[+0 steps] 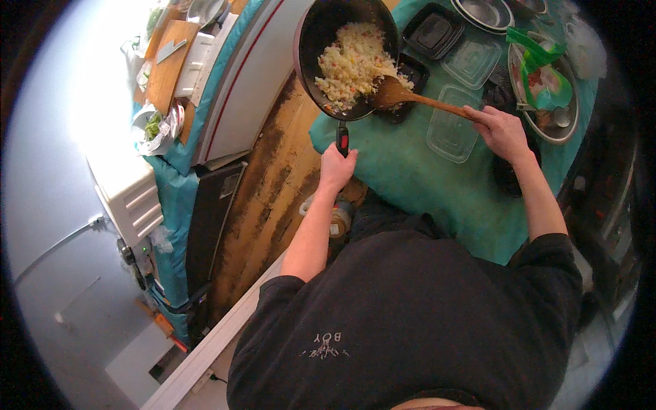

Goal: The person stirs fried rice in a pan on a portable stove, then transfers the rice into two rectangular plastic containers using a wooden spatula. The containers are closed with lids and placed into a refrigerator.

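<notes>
My left hand [338, 168] grips the black handle of a dark frying pan [313, 38], which is raised and tilted at the table's edge. Fried rice [353, 61] with small coloured bits fills much of the pan. In my right hand [501, 132] is the handle of a wooden spatula [392, 94], its broad end against the rice at the pan's rim. Just under that rim a black plastic container [416, 72] is partly hidden, with some rice at its edge. Clear plastic lids [453, 141] lie to the right, below my spatula and beyond it.
A green-covered table [410, 179] holds another black container [433, 31], metal bowls [484, 13] and an oval metal tray [571, 123] with a green bag. On the left counter are a cutting board [161, 92] and a knife [171, 50]. A jug [339, 220] stands on the wooden floor.
</notes>
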`<state>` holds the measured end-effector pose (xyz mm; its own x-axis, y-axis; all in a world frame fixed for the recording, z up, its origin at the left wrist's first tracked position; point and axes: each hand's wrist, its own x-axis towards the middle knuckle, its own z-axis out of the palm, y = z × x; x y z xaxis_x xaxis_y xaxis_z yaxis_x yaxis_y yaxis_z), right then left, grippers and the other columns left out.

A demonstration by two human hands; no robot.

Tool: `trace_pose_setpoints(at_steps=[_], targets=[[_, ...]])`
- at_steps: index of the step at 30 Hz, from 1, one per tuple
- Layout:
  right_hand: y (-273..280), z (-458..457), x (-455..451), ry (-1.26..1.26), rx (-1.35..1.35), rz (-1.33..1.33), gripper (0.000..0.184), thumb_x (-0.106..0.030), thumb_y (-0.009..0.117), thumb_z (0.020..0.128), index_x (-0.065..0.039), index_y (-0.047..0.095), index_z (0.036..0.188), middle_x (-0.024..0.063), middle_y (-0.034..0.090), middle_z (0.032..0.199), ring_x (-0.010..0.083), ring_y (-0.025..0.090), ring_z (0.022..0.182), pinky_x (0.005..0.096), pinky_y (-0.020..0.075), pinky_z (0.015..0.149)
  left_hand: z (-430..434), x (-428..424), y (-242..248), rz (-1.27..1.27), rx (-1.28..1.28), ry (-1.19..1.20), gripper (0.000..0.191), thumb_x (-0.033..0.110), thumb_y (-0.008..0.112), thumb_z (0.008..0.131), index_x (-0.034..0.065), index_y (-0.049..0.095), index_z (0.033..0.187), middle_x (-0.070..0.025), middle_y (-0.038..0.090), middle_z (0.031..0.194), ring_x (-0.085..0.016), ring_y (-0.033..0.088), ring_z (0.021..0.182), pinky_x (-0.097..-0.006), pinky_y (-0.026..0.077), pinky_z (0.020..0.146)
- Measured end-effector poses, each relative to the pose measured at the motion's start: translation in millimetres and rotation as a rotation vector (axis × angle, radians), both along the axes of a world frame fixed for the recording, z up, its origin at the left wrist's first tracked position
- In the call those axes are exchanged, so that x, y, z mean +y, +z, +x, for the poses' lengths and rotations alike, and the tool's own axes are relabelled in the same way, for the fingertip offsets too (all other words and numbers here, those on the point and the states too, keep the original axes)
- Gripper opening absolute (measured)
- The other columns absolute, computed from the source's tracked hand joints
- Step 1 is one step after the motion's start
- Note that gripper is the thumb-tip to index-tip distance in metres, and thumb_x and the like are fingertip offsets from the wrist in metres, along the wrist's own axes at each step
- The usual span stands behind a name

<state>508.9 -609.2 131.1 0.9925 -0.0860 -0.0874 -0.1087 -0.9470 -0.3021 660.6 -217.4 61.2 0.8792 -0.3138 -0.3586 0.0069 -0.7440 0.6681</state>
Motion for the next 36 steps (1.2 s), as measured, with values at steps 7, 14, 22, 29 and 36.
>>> trace_pose_setpoints(at_steps=[7, 14, 22, 29, 36], targets=[[2, 2, -28, -0.051, 0.035, 0.08, 0.039, -0.021, 0.066, 0.093, -0.026, 0.065, 0.132, 0.0081, 0.064, 0.092, 0.031, 0.067, 0.086, 0.0411, 0.0541, 0.072, 0, 6, -7, 0.008, -0.058, -0.005, 0.03, 0.023, 0.078, 0.082, -0.0014, 0.061, 0.086, -0.0137, 0.065, 0.072, -0.032, 0.065, 0.07, -0.0416, 0.05, 0.065], [-26, 49, -12, -0.295, -0.088, 0.462, 0.039, -0.021, 0.064, 0.097, -0.017, 0.063, 0.136, 0.0154, 0.071, 0.112, 0.0336, 0.069, 0.097, 0.0386, 0.0538, 0.085, 0, 6, 2, -0.003, 0.0, -0.033, 0.029, 0.023, 0.076, 0.084, -0.0006, 0.06, 0.086, -0.0128, 0.064, 0.072, -0.029, 0.063, 0.07, -0.0409, 0.05, 0.066], [-59, 17, 14, -0.363, 0.12, 0.658, 0.039, -0.017, 0.063, 0.098, -0.009, 0.061, 0.136, 0.0094, 0.067, 0.086, 0.015, 0.056, 0.074, 0.0312, 0.0492, 0.074, -1, -3, 6, -0.019, 0.123, 0.055, 0.029, 0.023, 0.075, 0.083, -0.0021, 0.061, 0.088, -0.0181, 0.068, 0.079, -0.035, 0.067, 0.076, -0.0436, 0.052, 0.071], [-58, -15, 24, -0.331, 0.077, 0.678, 0.04, -0.019, 0.063, 0.097, -0.012, 0.062, 0.136, 0.0125, 0.069, 0.089, 0.0203, 0.062, 0.077, 0.0333, 0.0508, 0.075, 1, -5, 5, 0.019, -0.023, -0.022, 0.031, 0.024, 0.074, 0.084, -0.0027, 0.059, 0.089, -0.0202, 0.067, 0.079, -0.039, 0.067, 0.079, -0.0461, 0.051, 0.072], [-19, -22, 26, -0.277, 0.028, 0.271, 0.041, -0.022, 0.064, 0.094, -0.027, 0.064, 0.134, 0.0087, 0.067, 0.093, 0.0321, 0.067, 0.083, 0.0413, 0.0543, 0.074, 0, -5, 3, 0.065, -0.08, -0.013, 0.034, 0.027, 0.075, 0.083, -0.0023, 0.058, 0.084, -0.02, 0.066, 0.077, -0.038, 0.066, 0.078, -0.0447, 0.051, 0.071]])
